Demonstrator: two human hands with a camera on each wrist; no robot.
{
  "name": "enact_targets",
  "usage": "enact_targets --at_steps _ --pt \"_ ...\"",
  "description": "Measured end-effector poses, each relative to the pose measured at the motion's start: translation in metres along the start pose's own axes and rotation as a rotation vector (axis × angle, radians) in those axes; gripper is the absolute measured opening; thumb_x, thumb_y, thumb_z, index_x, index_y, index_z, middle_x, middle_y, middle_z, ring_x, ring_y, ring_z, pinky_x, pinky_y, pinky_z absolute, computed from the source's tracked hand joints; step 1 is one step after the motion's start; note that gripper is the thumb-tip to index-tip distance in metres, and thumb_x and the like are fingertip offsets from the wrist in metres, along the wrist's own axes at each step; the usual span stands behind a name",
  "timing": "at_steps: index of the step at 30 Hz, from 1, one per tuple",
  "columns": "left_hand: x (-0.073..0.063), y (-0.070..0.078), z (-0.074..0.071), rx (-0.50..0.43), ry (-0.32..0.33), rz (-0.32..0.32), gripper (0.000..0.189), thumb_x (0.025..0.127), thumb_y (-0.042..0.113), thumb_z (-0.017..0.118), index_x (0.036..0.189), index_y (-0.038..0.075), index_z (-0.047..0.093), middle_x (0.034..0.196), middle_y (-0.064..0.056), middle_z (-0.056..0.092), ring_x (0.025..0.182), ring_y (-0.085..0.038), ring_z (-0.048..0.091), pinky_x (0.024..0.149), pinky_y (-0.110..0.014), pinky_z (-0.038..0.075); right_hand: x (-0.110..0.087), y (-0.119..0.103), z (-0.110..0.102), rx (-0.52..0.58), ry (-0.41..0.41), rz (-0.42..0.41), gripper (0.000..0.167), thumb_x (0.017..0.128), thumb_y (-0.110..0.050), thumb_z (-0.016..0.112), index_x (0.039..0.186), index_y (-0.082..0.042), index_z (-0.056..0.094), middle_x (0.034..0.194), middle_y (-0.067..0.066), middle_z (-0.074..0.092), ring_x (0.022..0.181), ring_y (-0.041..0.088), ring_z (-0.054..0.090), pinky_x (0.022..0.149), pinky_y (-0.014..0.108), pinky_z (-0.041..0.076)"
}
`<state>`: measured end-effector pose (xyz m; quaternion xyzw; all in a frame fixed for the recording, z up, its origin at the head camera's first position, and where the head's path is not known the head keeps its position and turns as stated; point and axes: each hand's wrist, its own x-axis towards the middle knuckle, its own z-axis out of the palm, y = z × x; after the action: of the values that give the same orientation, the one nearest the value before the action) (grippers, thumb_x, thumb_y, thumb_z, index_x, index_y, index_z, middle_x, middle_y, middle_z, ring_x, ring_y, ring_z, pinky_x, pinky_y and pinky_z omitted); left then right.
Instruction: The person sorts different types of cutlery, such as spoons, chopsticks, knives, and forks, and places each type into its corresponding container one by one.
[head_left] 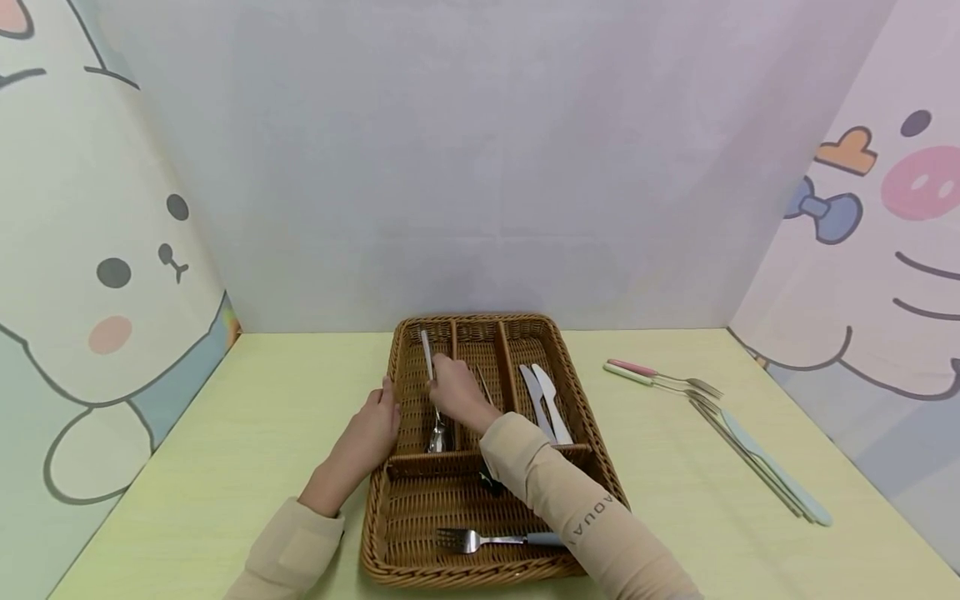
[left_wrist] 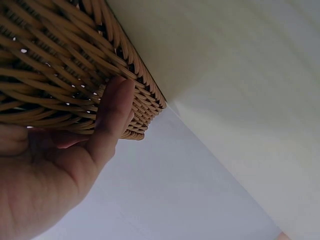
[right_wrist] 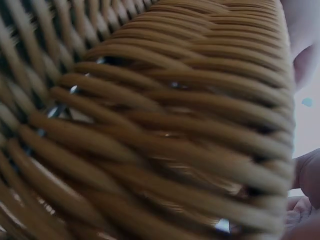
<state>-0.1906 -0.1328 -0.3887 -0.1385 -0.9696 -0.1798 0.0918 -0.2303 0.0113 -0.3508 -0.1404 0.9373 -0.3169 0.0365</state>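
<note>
My left hand (head_left: pixel 375 425) grips the left rim of a brown woven cutlery basket (head_left: pixel 396 400). In the left wrist view, the thumb lies along the basket's outer wall (left_wrist: pixel 55 65) and the other fingers go over the rim. Reaching into the back left compartment, my right hand (head_left: pixel 459 392) pinches a metal spoon (head_left: pixel 428 354) by its handle. The spoon's bowl end points toward me, near the compartment's front divider. The right wrist view is mostly filled by woven wicker (right_wrist: pixel 200 110), with part of a hand at its right edge.
Two knives (head_left: pixel 551 400) lie in the back right compartment. The front compartment holds a fork (head_left: pixel 468 541), partly under my right sleeve (head_left: pixel 577 508). On the table to the right are a pink-handled fork (head_left: pixel 633 367), a green-handled fork (head_left: pixel 628 373), a light blue knife (head_left: pixel 787 479) and thin metal sticks (head_left: pixel 750 462).
</note>
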Motion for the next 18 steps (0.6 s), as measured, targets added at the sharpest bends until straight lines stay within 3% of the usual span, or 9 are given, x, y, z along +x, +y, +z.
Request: enact_targets --at_steps 7,9,11,14,16,18 --pt "0.0 0.001 -0.001 -0.003 -0.006 -0.003 0.05 0.095 0.009 0.042 0.134 -0.019 0.028 0.112 -0.033 0.052 0.063 -0.026 0.06 0.049 -0.029 0.047 0.0 0.003 0.004 -0.007 0.004 0.002 0.057 0.089 -0.002 0.054 0.14 -0.004 0.028 0.05 0.004 0.048 0.036 0.011 0.036 0.034 0.02 0.028" --pt "0.0 0.001 -0.001 -0.003 -0.011 -0.007 0.05 0.095 0.009 0.042 0.134 -0.019 0.027 0.112 -0.033 0.052 0.061 -0.024 0.058 0.047 -0.028 0.046 -0.001 0.003 0.005 -0.04 0.004 -0.022 0.054 0.088 -0.001 0.054 0.138 -0.007 0.033 0.053 0.006 0.052 0.036 0.011 0.035 0.035 0.02 0.028" --pt "0.0 0.001 -0.001 0.0 -0.016 -0.011 0.051 0.095 0.009 0.042 0.134 -0.019 0.027 0.113 -0.033 0.052 0.058 -0.022 0.057 0.046 -0.028 0.045 -0.001 0.003 0.006 -0.094 0.002 -0.062 0.041 0.088 -0.001 0.053 0.128 -0.006 0.047 0.063 0.007 0.059 0.041 0.009 0.04 0.038 0.02 0.033" --pt "0.0 0.001 -0.001 -0.006 -0.023 -0.015 0.051 0.095 0.01 0.042 0.135 -0.018 0.026 0.113 -0.033 0.051 0.056 -0.021 0.055 0.045 -0.027 0.043 -0.001 0.001 0.008 -0.211 -0.008 -0.127 0.019 0.088 0.0 0.053 0.1 -0.004 0.066 0.076 0.006 0.066 0.05 0.008 0.051 0.05 0.021 0.044" --pt "0.0 0.001 -0.002 -0.006 -0.025 -0.014 0.051 0.095 0.009 0.042 0.135 -0.018 0.026 0.114 -0.033 0.051 0.056 -0.02 0.055 0.045 -0.027 0.042 -0.001 0.001 0.01 -0.315 0.001 -0.162 0.017 0.087 -0.002 0.055 0.082 -0.007 0.07 0.076 0.004 0.068 0.056 0.009 0.054 0.062 0.023 0.047" --pt "0.0 0.001 -0.002 -0.012 -0.03 -0.015 0.052 0.095 0.009 0.041 0.135 -0.018 0.025 0.114 -0.033 0.051 0.055 -0.019 0.054 0.044 -0.026 0.041 -0.001 0.001 0.012 -0.397 0.004 -0.167 0.02 0.086 -0.005 0.058 0.069 -0.011 0.067 0.07 0.001 0.065 0.059 0.013 0.05 0.065 0.025 0.041"
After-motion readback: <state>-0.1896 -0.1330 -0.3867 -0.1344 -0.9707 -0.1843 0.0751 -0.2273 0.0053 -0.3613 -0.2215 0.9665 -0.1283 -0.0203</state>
